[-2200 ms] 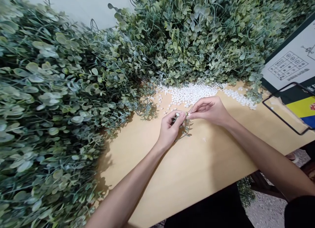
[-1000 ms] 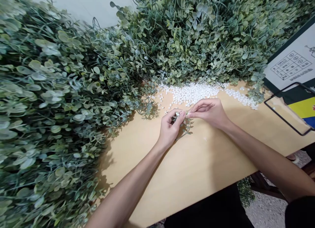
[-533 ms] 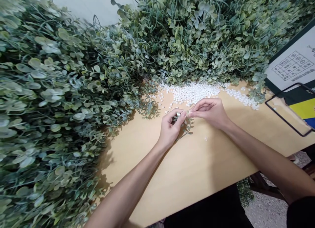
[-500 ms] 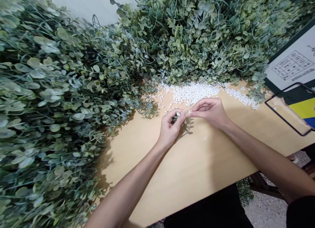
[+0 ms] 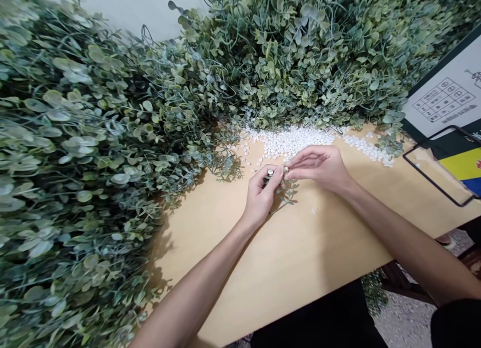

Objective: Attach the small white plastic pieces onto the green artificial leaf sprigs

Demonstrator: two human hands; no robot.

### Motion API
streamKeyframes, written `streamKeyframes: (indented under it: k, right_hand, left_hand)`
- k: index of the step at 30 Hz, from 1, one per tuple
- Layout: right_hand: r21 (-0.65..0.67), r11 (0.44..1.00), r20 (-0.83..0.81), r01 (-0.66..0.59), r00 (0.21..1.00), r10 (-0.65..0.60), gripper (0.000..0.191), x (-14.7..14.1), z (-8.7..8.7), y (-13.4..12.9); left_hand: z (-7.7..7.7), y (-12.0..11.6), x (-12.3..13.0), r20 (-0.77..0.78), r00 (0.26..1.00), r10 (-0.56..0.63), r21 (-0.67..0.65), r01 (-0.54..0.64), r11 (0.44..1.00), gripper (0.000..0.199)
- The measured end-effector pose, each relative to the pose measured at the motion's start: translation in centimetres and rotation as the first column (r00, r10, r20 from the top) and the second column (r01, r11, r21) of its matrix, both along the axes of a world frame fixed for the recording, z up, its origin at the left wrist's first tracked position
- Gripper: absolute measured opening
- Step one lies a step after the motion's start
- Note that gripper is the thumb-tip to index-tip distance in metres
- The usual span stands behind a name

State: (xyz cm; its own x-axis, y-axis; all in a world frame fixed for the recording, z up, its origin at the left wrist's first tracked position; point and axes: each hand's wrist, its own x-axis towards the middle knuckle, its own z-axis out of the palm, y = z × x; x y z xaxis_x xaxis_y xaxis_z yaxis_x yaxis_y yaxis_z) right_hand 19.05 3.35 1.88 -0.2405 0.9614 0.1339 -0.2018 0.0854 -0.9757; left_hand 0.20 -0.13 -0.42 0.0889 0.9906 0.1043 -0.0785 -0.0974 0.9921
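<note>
My left hand [image 5: 262, 190] is closed on a small green sprig [image 5: 288, 193], whose leaves stick out below the fingers towards the right. Small white pieces show at the thumb and forefinger. Just to the right, my right hand [image 5: 319, 168] has its thumb and fingertips around a tiny pale piece at the end of the sprig; the fingertips nearly meet. Beyond both hands lies a spread of small white pieces [image 5: 296, 140] on the wooden table [image 5: 240, 288].
Heaps of artificial green foliage [image 5: 93, 152] cover the left side and back of the table. At the right stand a printed board [image 5: 443, 100] and a black wire frame [image 5: 432, 185]. A tiny pale scrap [image 5: 314, 211] lies right of the sprig.
My right hand's fingers have loosened slightly and shifted a little up and left. My left hand has barely moved.
</note>
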Motion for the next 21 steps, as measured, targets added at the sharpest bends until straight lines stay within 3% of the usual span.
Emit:
streamKeyframes:
  k: [4, 7, 9, 11, 13, 15, 17, 21]
  right_hand:
    - [0.085, 0.974, -0.022, 0.209, 0.978, -0.208, 0.037, 1.1, 0.4, 1.1]
    - [0.199, 0.895, 0.019, 0.400, 0.911, -0.412, 0.029, 2.3, -0.1, 2.3]
    - [0.307, 0.843, 0.096, 0.442, 0.867, -0.489, 0.024, 2.8, -0.6, 2.8]
    - [0.447, 0.806, 0.225, 0.387, 0.824, -0.520, 0.016, 3.2, -1.0, 2.8]
    - [0.605, 0.761, 0.370, 0.233, 0.765, -0.528, 0.008, 3.4, -1.1, 2.6]
    - [0.719, 0.693, 0.474, 0.050, 0.695, -0.541, 0.012, 3.5, -1.2, 2.4]
    - [0.759, 0.646, 0.540, -0.081, 0.633, -0.555, 0.019, 3.8, -1.2, 2.3]
    - [0.742, 0.643, 0.627, -0.189, 0.533, -0.567, 0.025, 4.6, -0.9, 2.5]
  left_hand:
    - [-0.1, 0.2, 0.2, 0.085, 0.992, 0.092, -0.003, -0.092, 0.996, 0.036]
    - [0.0, 0.1, 0.4, 0.057, 0.990, 0.130, 0.007, -0.131, 0.991, 0.046]
    - [0.0, 0.1, 0.4, 0.036, 0.990, 0.138, 0.013, -0.139, 0.990, 0.052]
    - [-0.1, 0.1, 0.4, 0.029, 0.987, 0.156, 0.012, -0.157, 0.988, 0.050]
    - [-0.3, 0.2, 0.4, 0.028, 0.983, 0.183, 0.007, -0.183, 0.983, 0.045]
    - [-0.5, 0.3, 0.3, 0.035, 0.981, 0.190, -0.006, -0.190, 0.982, 0.040]
    - [-0.6, 0.4, 0.3, 0.056, 0.982, 0.181, -0.024, -0.179, 0.983, 0.036]
    - [-0.4, 0.4, 0.6, 0.165, 0.977, 0.133, -0.085, -0.120, 0.989, 0.035]
